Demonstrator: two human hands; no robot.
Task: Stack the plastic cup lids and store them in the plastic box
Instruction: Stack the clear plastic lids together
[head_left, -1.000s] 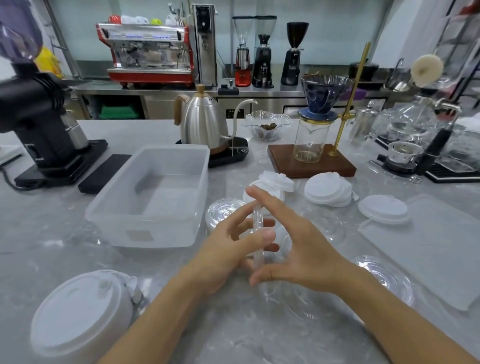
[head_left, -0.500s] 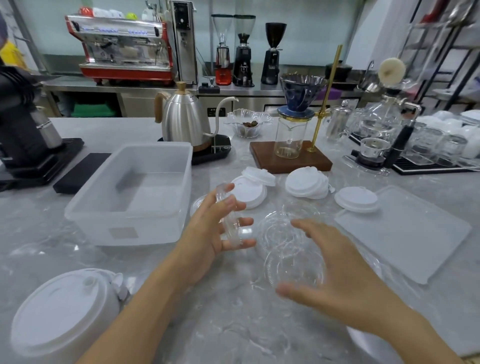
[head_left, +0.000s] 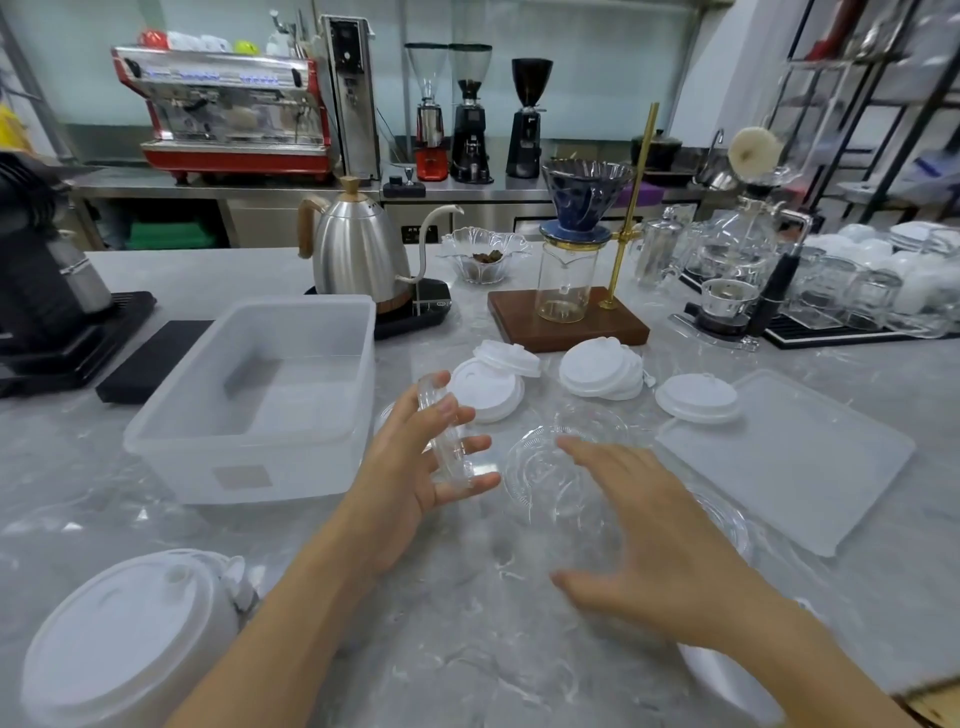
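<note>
Plastic box (head_left: 260, 410) left of centre, top open, interior bare; access from above unobstructed. Left hand (head_left: 415, 467) just right of box wall, holding clear lid stack (head_left: 447, 436) on edge. Right hand (head_left: 649, 525) spread above loose clear lids (head_left: 561, 467) at centre. White lids (head_left: 597, 376) crowd strip behind hands. Box cover (head_left: 795, 457) flat, right of centre. Kettle (head_left: 358, 254) and dripper stand (head_left: 571, 317) block far side. Grinder (head_left: 47, 301) blocks upper left. White lid pile (head_left: 124, 639) fills lower left corner. Bare countertop (head_left: 457, 649) between forearms, bottom centre.
</note>
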